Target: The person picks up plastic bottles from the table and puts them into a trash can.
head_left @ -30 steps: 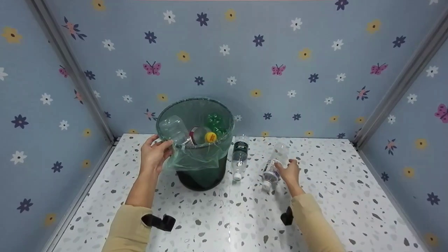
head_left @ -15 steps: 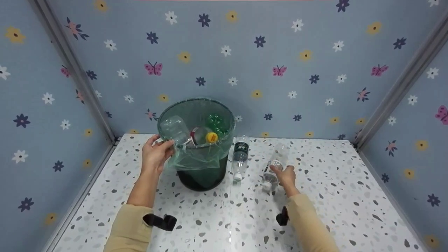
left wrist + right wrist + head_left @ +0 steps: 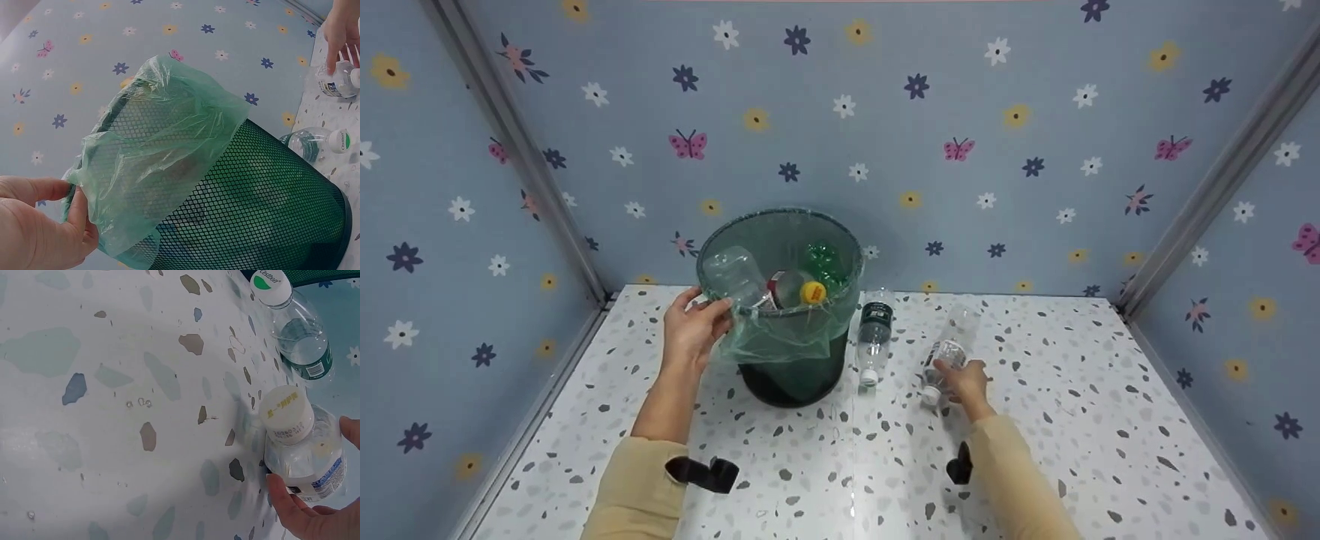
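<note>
My left hand [image 3: 690, 330] pinches the rim of a dark mesh wastebasket [image 3: 802, 382], its thumb over the green plastic bag [image 3: 152, 185] that lines it. Several bottles show inside the basket, among them a clear bottle [image 3: 735, 274], a green one [image 3: 823, 262] and one with a yellow cap [image 3: 813, 292]. To the right, my right hand [image 3: 967, 381] grips a clear plastic bottle [image 3: 304, 458] with a white cap, lying on the table. The right wrist view has thumb and fingers on opposite sides of this bottle.
Between basket and right hand lies another clear bottle [image 3: 875, 337] with a dark green label and white cap. The speckled white table [image 3: 840, 480] meets a blue flowered back wall [image 3: 915, 172]. Similar side panels [image 3: 1245, 300] stand left and right.
My right hand has moved left and slightly toward me, closing round the bottle on the table. My left hand stays on the basket rim.
</note>
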Tool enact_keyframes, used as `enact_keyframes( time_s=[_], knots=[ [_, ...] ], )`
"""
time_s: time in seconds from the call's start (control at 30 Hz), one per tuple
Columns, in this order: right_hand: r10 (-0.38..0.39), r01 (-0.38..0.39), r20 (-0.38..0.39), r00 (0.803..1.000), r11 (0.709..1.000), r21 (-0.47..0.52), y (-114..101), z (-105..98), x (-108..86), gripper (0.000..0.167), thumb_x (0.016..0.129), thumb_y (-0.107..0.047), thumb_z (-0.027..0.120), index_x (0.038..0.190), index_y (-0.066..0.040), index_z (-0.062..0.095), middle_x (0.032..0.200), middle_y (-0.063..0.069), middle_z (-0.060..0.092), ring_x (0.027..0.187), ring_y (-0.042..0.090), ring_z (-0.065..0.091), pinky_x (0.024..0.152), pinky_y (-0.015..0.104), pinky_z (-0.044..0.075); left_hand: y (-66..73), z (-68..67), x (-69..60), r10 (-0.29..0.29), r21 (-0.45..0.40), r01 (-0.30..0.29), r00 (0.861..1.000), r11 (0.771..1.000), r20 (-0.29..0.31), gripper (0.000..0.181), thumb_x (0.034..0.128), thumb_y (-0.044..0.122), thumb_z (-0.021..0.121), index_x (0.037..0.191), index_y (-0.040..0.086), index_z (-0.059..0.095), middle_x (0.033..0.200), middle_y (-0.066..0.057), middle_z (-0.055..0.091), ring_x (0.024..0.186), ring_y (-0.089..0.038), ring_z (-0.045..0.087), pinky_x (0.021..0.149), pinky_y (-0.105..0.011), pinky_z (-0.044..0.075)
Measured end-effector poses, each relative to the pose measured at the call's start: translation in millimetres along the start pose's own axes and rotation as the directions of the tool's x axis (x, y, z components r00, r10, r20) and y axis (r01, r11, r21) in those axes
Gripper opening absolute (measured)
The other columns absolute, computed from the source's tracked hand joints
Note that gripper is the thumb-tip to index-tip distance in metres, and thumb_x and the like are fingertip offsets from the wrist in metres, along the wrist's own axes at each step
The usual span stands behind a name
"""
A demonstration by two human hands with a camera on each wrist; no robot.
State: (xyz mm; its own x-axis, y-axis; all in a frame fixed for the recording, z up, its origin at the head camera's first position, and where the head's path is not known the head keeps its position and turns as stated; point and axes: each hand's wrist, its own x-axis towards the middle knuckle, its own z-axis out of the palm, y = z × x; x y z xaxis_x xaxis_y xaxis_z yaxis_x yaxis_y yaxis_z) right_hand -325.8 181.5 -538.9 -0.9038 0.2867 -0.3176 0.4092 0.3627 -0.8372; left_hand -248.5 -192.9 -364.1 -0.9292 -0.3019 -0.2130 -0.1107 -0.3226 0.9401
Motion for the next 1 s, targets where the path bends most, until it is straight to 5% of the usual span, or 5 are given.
enact_keyframes(
  time_s=[0.13,0.33,0.6,1.0],
  knots=[
    [0.015,-0.015,-0.004,1.000,1.000,0.026,0.2,4.5,3.2,0.092,0.082,-0.029,0.062,0.136,0.010,-0.001,0.129,0.031,0.029,0.105,0.038,0.047,0.069,0.037,0.050,0.2,-0.7,0.3,0.003,-0.003,-0.003,1.000,1.000,-0.006,0.065,0.0858,0.000,0.054,0.140,0.006,0.019,0.096,-0.008,0.044,0.066,-0.008,0.054,0.062,-0.019,0.048],
    [0.010,-0.010,0.000,1.000,0.998,0.059,-0.4,6.1,3.6,0.077,0.083,-0.025,0.061,0.137,0.003,0.015,0.126,0.027,0.035,0.106,0.036,0.048,0.072,0.035,0.049,0.6,0.4,0.3,0.004,-0.018,-0.004,1.000,1.000,-0.006,0.064,0.0853,0.000,0.055,0.139,0.006,0.021,0.100,-0.009,0.046,0.068,-0.008,0.055,0.063,-0.019,0.048],
    [0.017,-0.017,-0.015,1.000,0.999,0.036,1.4,2.1,0.4,0.063,0.082,-0.025,0.061,0.125,0.011,0.033,0.117,0.026,0.044,0.100,0.032,0.050,0.077,0.033,0.047,-0.3,1.5,0.8,0.006,-0.012,-0.006,1.000,1.000,-0.015,0.062,0.0848,-0.001,0.055,0.138,0.005,0.024,0.097,-0.009,0.047,0.066,-0.008,0.056,0.061,-0.019,0.048],
    [-0.071,0.070,-0.036,0.997,0.997,-0.029,-0.8,-8.7,-10.7,0.065,0.079,-0.026,0.063,0.125,0.011,0.034,0.117,0.026,0.045,0.091,0.030,0.054,0.075,0.034,0.047,-0.7,1.1,1.5,0.003,0.001,-0.003,1.000,1.000,-0.018,0.064,0.0855,-0.001,0.054,0.140,0.006,0.020,0.093,-0.007,0.045,0.066,-0.007,0.054,0.062,-0.019,0.048]
  ],
)
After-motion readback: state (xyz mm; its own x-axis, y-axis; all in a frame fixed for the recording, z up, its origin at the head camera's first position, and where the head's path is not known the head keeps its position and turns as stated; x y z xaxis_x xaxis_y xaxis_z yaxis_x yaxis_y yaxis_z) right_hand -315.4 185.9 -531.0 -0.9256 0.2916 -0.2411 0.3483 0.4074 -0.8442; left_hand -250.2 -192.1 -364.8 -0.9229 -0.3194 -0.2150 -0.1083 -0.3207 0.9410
